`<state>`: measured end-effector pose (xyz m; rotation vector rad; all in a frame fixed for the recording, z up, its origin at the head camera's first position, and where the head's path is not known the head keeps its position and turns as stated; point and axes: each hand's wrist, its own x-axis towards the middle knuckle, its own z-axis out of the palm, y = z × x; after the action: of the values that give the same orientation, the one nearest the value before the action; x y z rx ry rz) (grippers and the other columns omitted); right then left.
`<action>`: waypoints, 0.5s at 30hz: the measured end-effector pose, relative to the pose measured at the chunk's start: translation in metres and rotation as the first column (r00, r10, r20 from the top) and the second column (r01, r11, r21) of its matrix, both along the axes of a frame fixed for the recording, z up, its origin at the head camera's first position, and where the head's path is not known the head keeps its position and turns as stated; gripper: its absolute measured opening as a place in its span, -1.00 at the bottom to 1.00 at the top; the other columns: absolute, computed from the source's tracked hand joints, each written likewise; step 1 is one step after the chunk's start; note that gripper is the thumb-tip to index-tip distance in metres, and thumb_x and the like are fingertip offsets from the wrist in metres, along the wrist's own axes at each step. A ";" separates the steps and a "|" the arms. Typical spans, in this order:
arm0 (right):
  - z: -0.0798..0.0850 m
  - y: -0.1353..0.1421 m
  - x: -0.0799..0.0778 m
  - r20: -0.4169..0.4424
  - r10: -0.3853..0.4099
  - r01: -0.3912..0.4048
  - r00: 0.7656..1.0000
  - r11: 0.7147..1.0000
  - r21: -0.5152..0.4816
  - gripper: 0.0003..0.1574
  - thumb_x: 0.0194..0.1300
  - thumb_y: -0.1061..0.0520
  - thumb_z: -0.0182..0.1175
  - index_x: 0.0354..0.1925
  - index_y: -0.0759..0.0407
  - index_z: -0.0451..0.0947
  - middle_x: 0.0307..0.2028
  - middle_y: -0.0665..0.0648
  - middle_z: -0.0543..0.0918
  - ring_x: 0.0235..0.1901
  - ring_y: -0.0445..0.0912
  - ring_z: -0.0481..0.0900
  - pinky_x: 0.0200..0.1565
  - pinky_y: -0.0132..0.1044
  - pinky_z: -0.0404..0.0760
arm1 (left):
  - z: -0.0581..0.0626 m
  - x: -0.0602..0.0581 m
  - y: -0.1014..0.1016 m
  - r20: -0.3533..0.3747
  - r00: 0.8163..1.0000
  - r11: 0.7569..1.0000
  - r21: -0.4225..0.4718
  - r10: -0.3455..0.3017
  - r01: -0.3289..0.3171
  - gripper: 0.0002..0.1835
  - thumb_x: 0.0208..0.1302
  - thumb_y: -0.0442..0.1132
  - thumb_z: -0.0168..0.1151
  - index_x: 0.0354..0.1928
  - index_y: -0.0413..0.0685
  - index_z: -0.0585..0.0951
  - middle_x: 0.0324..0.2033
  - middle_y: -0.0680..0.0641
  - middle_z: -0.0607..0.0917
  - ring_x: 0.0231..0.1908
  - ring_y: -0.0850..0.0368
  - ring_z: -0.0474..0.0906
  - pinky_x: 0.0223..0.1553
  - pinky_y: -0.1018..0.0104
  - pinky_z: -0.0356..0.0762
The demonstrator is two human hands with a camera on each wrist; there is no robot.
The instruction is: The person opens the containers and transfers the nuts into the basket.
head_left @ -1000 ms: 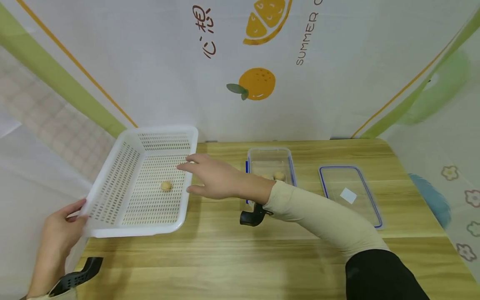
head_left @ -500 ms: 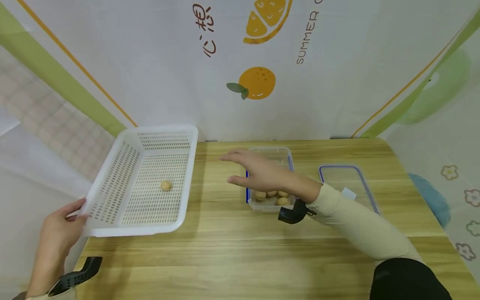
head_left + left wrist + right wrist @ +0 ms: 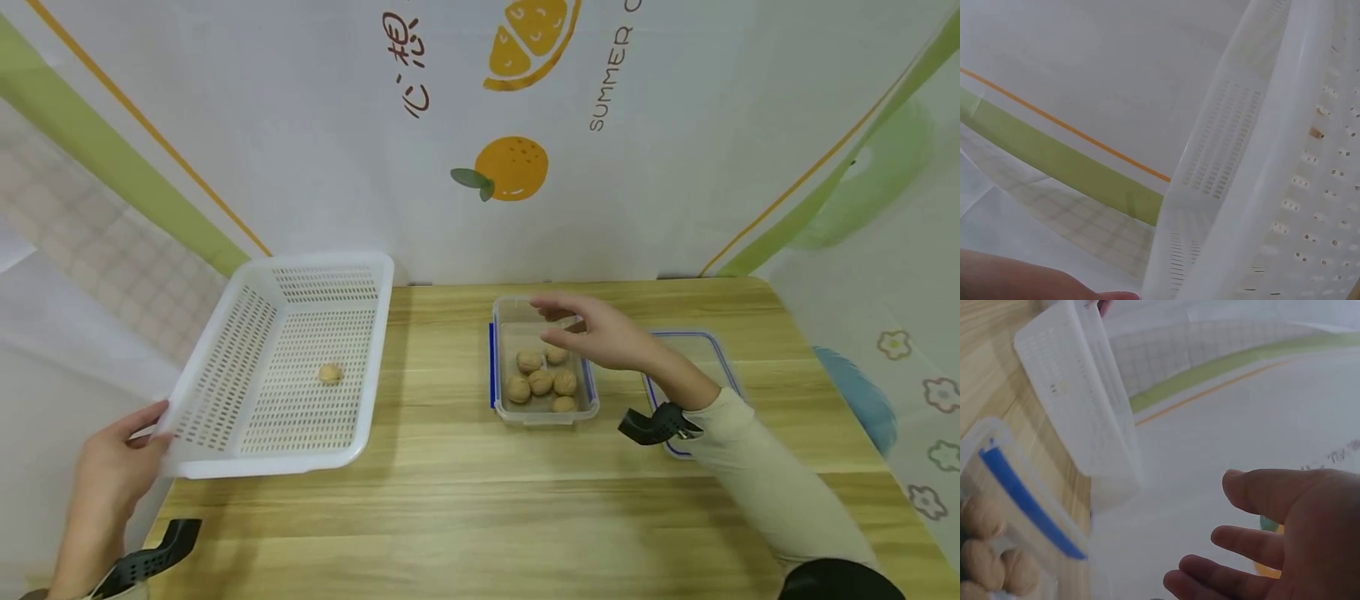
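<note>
My left hand (image 3: 116, 462) grips the near-left rim of a white perforated plastic basket (image 3: 300, 337). One walnut (image 3: 330, 373) lies on the basket's floor. Over the right side of a clear plastic food container (image 3: 540, 419), my right hand (image 3: 600, 333) is held palm-down with nothing in it. Its fingers are spread and slightly bent in the right wrist view, where the whole palm side shows bare. Several walnuts (image 3: 541, 382) sit inside the container, and the right hand overlaps its far right part. In the left wrist view the basket's rim (image 3: 1272, 150) fills the right half.
The container's blue-edged lid (image 3: 701, 350) lies to its right, partly behind the right forearm. All this stands on a wood-grain table (image 3: 450, 517). A white printed curtain (image 3: 315, 167) hangs along the back and both sides.
My right hand has moved right, from the basket's right edge across to the container, uncovering the walnuts there. The left hand keeps its hold on the basket, which stays put.
</note>
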<state>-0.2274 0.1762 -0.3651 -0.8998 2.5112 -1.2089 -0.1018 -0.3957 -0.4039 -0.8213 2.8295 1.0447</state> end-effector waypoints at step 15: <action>-0.048 0.060 -0.006 0.300 -0.150 0.182 0.942 0.980 -0.083 -0.36 0.57 0.17 0.09 0.46 0.42 0.24 0.14 0.49 0.48 0.09 0.35 0.52 -0.06 -0.03 0.73 | 0.000 0.002 0.003 -0.032 0.999 1.000 0.020 -0.021 0.022 -0.42 0.45 -0.39 0.03 0.45 -0.45 0.25 0.12 -0.67 0.48 -0.46 0.51 0.41 -0.55 0.43 0.55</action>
<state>-0.2333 0.2364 -0.4127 -0.4916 2.3367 -1.4263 -0.1000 -0.3931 -0.4038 -0.7781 2.8421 1.0920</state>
